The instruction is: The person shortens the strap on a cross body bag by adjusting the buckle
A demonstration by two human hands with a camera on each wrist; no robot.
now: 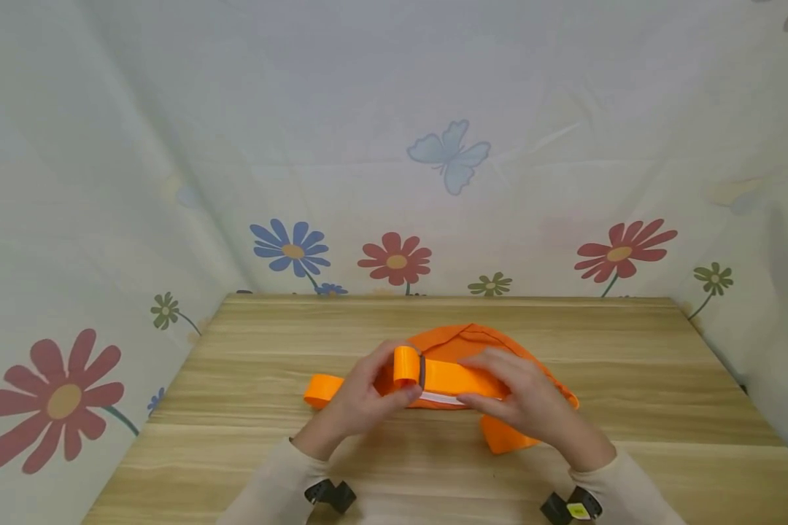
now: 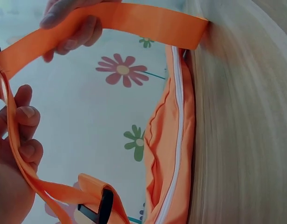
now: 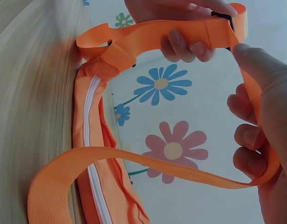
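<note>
An orange waist bag with a white zipper stands on the table behind both hands. My left hand grips its orange webbing strap beside a dark slider buckle, where the strap folds into a short loop. Farther along the same strap, my right hand holds it between thumb and fingers. In the right wrist view the right thumb lies by the buckle, and webbing runs through the palm. A second black buckle shows low in the left wrist view.
A strap loop lies left of the left hand, and a loose strap length drops onto the wooden table below the right hand. A flower-printed curtain hangs along the table's back and sides.
</note>
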